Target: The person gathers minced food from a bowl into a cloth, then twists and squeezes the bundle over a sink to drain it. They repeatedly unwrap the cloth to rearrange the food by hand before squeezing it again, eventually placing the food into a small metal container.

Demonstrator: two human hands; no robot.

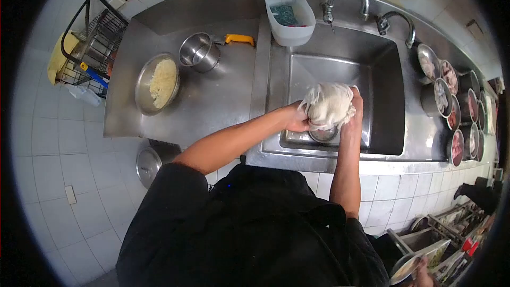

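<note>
Black clothing (255,223) of the person lies nearest the camera. On the left surface (220,101), a metal bowl (140,93) contains pale yellow, crumbly food (163,81). Right of it and a little farther stands a small metal pot (207,62); its bare bottom is visible. Behind the near part of the sink, at its far left corner, one white plastic container (292,36) carries a green scrubbing pad (283,15) and something red. Over the sink (385,90), the left hand (295,118) has its fingers bent against the left side of a pale, stringy bundle (329,105); whether it is cloth or food, I cannot tell. A round metal vessel (323,136) shows just below, its content unclear. The right hand (357,103) closes on the bundle's right side, its fingers partly hidden. The step in hand seems to be gathering or squeezing this bundle; loose strands would ask for support from both hands. Farther right, metal containers (428,101) stand in a group, several with pinkish or red pieces (449,76), probably meat.
</note>
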